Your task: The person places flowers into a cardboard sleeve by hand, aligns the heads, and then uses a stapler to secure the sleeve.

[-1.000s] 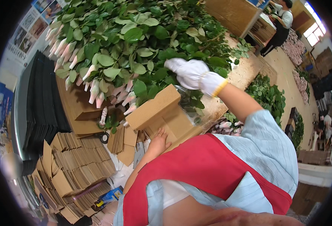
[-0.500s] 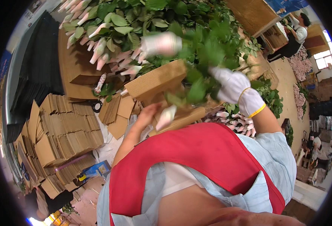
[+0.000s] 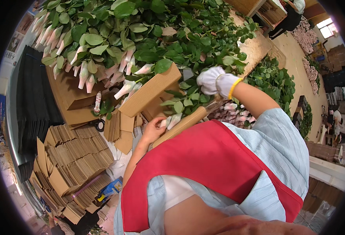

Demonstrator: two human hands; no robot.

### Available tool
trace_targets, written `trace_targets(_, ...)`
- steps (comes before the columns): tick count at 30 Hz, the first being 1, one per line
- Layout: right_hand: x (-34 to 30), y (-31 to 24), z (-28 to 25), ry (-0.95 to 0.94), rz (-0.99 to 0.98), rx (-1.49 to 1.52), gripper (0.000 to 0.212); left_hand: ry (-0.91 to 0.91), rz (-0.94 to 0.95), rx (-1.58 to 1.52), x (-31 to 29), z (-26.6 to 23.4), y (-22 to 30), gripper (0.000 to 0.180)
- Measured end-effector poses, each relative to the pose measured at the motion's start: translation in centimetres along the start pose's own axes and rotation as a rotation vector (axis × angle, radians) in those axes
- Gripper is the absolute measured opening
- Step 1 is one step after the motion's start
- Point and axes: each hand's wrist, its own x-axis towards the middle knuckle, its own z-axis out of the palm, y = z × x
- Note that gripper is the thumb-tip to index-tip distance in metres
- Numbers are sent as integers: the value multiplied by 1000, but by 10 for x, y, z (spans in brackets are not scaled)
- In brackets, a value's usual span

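Note:
Pale pink rose buds [image 3: 174,121] in white net sleeves lie in a folded corrugated cardboard wrap [image 3: 153,91], their leaves stretching right. My bare left hand [image 3: 153,130] curls its fingers around the near side of these buds. My right hand [image 3: 213,81], in a white knitted glove with a yellow cuff edge, is closed over the leafy stem end of the roses; the stems inside the fist are hidden. Behind the wrap is a large heap of leafy roses [image 3: 141,35], with netted buds [image 3: 84,75] hanging toward the left.
Stacks of cut cardboard [image 3: 76,156] stand at left, beside dark sheets [image 3: 39,98]. A tape roll [image 3: 100,125] and a blue box [image 3: 110,188] lie near them. More netted roses [image 3: 235,114] sit under my right forearm. Another person [image 3: 284,19] stands at the far right.
The roses, blurred in motion above the wrap before, now lie in it. My right hand has moved left and slightly down; my left fingers have come onto the buds.

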Motion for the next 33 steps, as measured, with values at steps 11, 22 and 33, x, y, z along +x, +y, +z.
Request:
trace_targets(11,17,-20,78,428,-371,47,29,309,310,534,-21,6,-11,41)
trace_targets(22,-3,-2,61,224,-415,376,32,352,513,645,-21,7,-8,29)
trace_targets(33,46,-5,-119,963,-202,11,21,-121,454,596,4,-17,23,24)
